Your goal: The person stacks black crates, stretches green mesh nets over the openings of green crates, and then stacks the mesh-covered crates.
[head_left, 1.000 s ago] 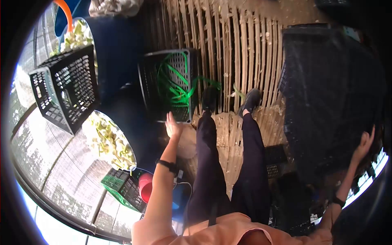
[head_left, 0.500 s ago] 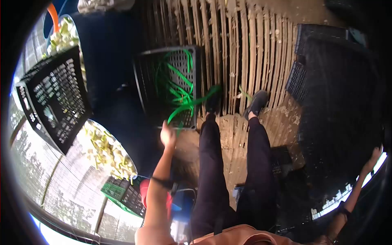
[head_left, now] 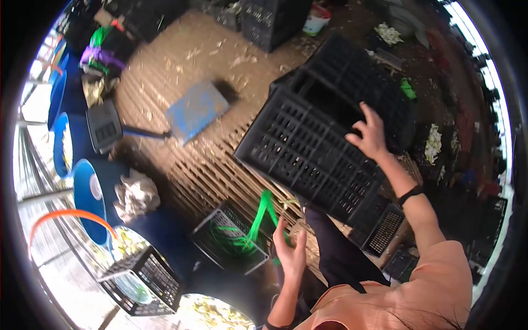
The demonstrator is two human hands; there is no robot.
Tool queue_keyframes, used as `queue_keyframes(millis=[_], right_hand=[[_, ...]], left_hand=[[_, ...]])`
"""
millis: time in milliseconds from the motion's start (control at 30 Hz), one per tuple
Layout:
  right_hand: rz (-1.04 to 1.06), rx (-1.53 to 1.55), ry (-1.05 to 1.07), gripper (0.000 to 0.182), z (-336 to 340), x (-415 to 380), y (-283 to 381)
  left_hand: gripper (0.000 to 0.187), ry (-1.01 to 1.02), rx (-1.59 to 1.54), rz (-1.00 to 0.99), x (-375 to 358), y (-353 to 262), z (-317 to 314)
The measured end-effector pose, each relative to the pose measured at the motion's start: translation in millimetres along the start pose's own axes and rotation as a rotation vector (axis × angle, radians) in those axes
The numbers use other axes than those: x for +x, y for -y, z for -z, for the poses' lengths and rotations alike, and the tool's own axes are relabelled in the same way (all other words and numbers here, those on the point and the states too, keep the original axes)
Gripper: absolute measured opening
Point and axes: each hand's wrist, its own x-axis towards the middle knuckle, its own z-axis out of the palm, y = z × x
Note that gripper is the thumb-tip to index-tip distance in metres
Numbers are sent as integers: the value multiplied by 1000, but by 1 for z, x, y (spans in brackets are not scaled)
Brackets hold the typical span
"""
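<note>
Several green straps [head_left: 259, 219] rise from a black crate [head_left: 235, 214] on a slatted floor [head_left: 165, 71], cross its right-hand edge and bend down to the left hand [head_left: 290, 252], whose grip appears closed on them between thumb and fingers. More of the bundle lies loose inside, near the crate's middle. The straps look light, limp and perhaps slick, hardly fragile but likely to tangle; gathering them together close to the crate's edge would seem the surest hold. The right hand [head_left: 369, 133], empty with fingers spread, is at a larger black crate [head_left: 308, 148]; whether it touches cannot be told. That crate appears stiff and hollow, best taken by its rim or lattice holes. Room is tight around the straps: the larger crate's lower edge and a dark trouser leg [head_left: 333, 247] crowd the right, and the perforated walls could snag a strand. Wider floor opens beyond, toward a blue platform [head_left: 198, 111].
</note>
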Motion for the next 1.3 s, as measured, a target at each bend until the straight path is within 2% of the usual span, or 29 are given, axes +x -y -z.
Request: queue_keyframes(millis=[67, 133, 167, 200, 267, 300, 333, 400, 433, 467, 533, 567, 600, 667, 700, 733, 767, 833, 867, 900, 933, 967, 1000, 1067, 1100, 1200, 1300], right_hand=[[-58, 6, 30, 40, 1, -2, 1], [-67, 30, 30, 42, 4, 0, -1], [-91, 48, 64, 43, 10, 1, 1], [-109, 67, 97, 45, 15, 3, 1], [-138, 151, 136, 53, 19, 4, -7], [-147, 190, 136, 52, 19, 3, -13], [-156, 230, 139, 51, 19, 3, -18], [-147, 193, 167, 41, 25, 5, -19], [-127, 148, 190, 37, 24, 6, -17], [-101, 100, 213, 34, 26, 9, -12], [-118, 184, 177, 27, 25, 8, -8], [-124, 184, 179, 26, 24, 7, -7], [-124, 172, 177, 24, 23, 7, -7], [-119, 174, 189, 19, 23, 6, -11], [-125, 160, 176, 16, 22, 7, -14], [-132, 145, 160, 14, 21, 11, -16], [-139, 125, 79, 8, 21, 12, -17], [-124, 171, 46, 9, 14, 18, -31], [-108, 214, 12, 12, 12, 20, -40], [-53, 221, 0, 19, 15, 25, -49], [-61, 215, 1, 19, 18, 27, -54], [-47, 213, 76, 24, 21, 30, -56], [-36, 208, 147, 29, 21, 34, -59], [-17, 19, 55, 42, 18, 35, -56], [-43, -4, 52, 42, 18, 35, -55], [-108, -5, 45, 42, 21, 31, -57], [-118, 1, 52, 42, 23, 33, -63]], left_hand=[[79, -55, 78, -6, 10, -36, -31], [82, -119, 176, -19, 32, -24, -57], [84, -99, 45, 61, 42, -12, -65], [84, -81, 76, 93, 51, -8, -71], [84, -162, 322, -2, 52, -22, -87], [85, -159, 339, 18, 54, -24, -93], [81, -231, 429, 13, 65, 1, -95], [76, -139, 35, 321, 76, 9, -105], [75, -95, 25, 311, 93, 35, -111], [76, -116, 119, 268, 96, 15, -122], [83, -273, 402, 205, 112, 23, -141], [93, -255, 597, 410, 116, 13, -147], [93, -258, 593, 417, 112, 7, -154], [97, -352, 508, 165, 97, -11, -165], [106, -365, 462, 287, 90, -34, -172], [106, -367, 465, 286, 97, -34, -174], [109, -363, 454, 366, 103, -32, -175], [113, -402, 483, 490, 114, -36, -187], [113, -397, 486, 489, 119, -39, -194], [112, -407, 579, 548, 124, -38, -201], [112, -414, 672, 606, 127, -38, -208], [111, -460, 677, 636, 131, -38, -210], [92, -493, 744, 645, 132, -40, -214], [71, -513, 771, 667, 135, -45, -219], [61, -533, 796, 657, 134, -45, -220], [63, -485, 819, 608, 131, -38, -211], [56, -450, 794, 606, 133, -25, -199]])
